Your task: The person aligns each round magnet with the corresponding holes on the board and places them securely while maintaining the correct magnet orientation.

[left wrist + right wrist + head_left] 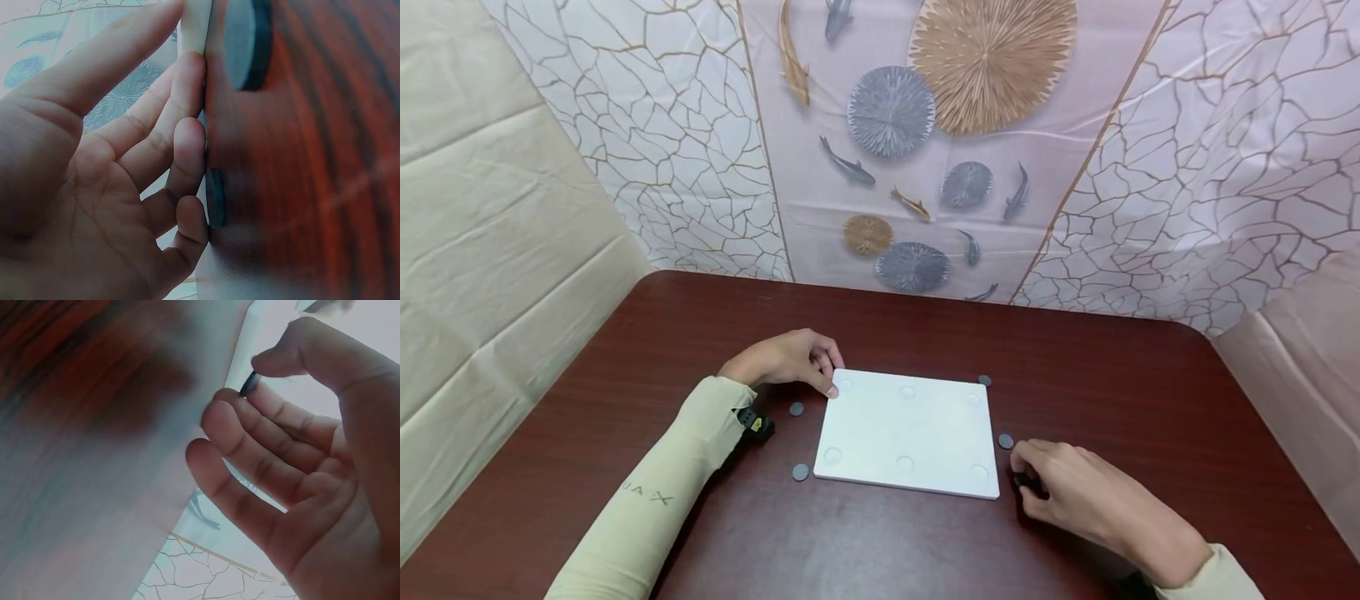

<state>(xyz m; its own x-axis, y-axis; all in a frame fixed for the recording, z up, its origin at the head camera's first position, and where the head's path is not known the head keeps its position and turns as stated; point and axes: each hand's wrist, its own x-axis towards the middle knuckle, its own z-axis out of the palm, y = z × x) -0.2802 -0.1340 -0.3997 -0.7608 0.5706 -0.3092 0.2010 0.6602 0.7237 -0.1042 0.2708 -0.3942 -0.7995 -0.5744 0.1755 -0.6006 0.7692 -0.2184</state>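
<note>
A white rectangular board (910,429) with several shallow round recesses lies on the table. My left hand (793,360) grips its far left corner, thumb on top and curled fingers along the edge. In the left wrist view, the fingers (190,150) touch the wood below the board. To the right of the board, low over the table, is my right hand (1082,492). Its thumb and index finger pinch a small dark disc (250,383), seen edge-on in the right wrist view; the other fingers curve loosely.
Two grey discs lie left of the board, one farther back (796,408) and a nearer disc (801,472). On the right side are a disc (984,380) at the far corner and another disc (1005,441) beside the edge. A patterned cloth (895,192) hangs behind the brown table (775,533).
</note>
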